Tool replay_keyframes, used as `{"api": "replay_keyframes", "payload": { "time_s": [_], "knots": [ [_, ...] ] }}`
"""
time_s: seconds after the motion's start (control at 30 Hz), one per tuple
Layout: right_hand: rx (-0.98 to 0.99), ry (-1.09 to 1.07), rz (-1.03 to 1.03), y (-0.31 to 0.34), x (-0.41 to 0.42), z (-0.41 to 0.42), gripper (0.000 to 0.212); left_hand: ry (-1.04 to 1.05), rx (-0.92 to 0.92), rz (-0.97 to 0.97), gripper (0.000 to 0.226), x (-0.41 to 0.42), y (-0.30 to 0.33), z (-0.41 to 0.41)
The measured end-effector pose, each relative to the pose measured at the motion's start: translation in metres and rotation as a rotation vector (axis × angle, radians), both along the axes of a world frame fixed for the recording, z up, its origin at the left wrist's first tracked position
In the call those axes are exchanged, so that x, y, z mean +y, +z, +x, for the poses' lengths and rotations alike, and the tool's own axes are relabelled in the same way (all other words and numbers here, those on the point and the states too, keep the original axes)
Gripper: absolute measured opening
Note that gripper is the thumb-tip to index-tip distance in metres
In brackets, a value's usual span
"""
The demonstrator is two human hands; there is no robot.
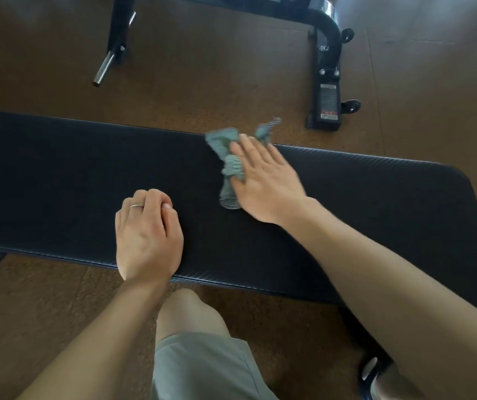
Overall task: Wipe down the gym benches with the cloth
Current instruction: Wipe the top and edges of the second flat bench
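Observation:
A long black padded gym bench [72, 180] runs across the view from left to right. A crumpled grey-green cloth [227, 157] lies on its far half, partly over the far edge. My right hand [263, 180] presses flat on the cloth, fingers spread and blurred. My left hand [147, 235] rests on the bench's near side as a loose fist, a ring on one finger, nothing in it.
A second machine's black frame [326, 82] with small wheels and a chrome peg [103, 69] stands on the brown floor beyond the bench. My knee in grey shorts [199, 342] is against the near edge. A bench foot [371, 368] shows at the lower right.

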State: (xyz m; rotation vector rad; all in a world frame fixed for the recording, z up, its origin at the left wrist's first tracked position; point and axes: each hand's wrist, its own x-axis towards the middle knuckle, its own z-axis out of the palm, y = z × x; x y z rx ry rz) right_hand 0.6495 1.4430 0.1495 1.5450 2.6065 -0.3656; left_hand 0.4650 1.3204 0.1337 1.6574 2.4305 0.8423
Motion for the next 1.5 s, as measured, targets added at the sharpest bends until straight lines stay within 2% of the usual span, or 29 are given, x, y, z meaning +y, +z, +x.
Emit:
{"api": "replay_keyframes", "payload": {
  "time_s": [0.13, 0.23, 0.3, 0.4, 0.57, 0.8, 0.93, 1.07, 1.17, 1.23, 1.33, 1.5],
  "knots": [
    [-0.062, -0.226, -0.046, 0.006, -0.007, 0.072, 0.065, -0.016, 0.005, 0.002, 0.021, -0.001, 0.001, 0.0],
    [-0.075, -0.293, -0.04, 0.005, -0.026, 0.077, 0.071, -0.014, 0.006, 0.003, 0.021, 0.001, 0.001, 0.0],
    [-0.077, -0.157, -0.003, 0.005, -0.056, 0.057, 0.08, -0.012, 0.005, 0.0, 0.022, 0.001, 0.0, -0.001],
    [-0.046, 0.11, 0.021, 0.0, -0.112, 0.036, 0.074, -0.021, -0.008, 0.001, 0.023, 0.0, 0.0, -0.001],
    [-0.025, 0.242, 0.082, -0.003, -0.15, 0.06, 0.069, -0.034, -0.007, -0.014, 0.027, -0.002, 0.003, -0.001],
    [-0.161, 0.308, 0.175, -0.009, -0.163, 0.101, 0.073, -0.052, 0.051, -0.037, 0.022, -0.001, 0.0, -0.002],
    [-0.118, 0.365, 0.141, -0.008, -0.145, 0.056, 0.077, -0.055, 0.066, -0.031, 0.02, -0.001, -0.003, -0.003],
    [-0.102, 0.449, 0.211, -0.01, -0.137, -0.011, 0.073, -0.058, 0.056, -0.008, 0.019, -0.001, 0.0, -0.006],
    [-0.093, 0.421, 0.264, -0.015, -0.139, -0.021, 0.069, -0.042, 0.047, -0.007, 0.02, -0.001, 0.0, -0.006],
    [-0.054, 0.423, 0.25, -0.016, -0.142, -0.008, 0.068, -0.033, 0.066, -0.019, 0.02, -0.003, -0.001, -0.006],
    [-0.042, 0.418, 0.261, -0.014, -0.149, 0.04, 0.079, -0.027, 0.077, -0.024, 0.021, -0.003, 0.002, -0.004],
    [-0.143, 0.386, 0.231, -0.004, -0.154, 0.125, 0.089, 0.006, 0.1, -0.02, 0.019, -0.002, 0.002, -0.001]
  ]
}}
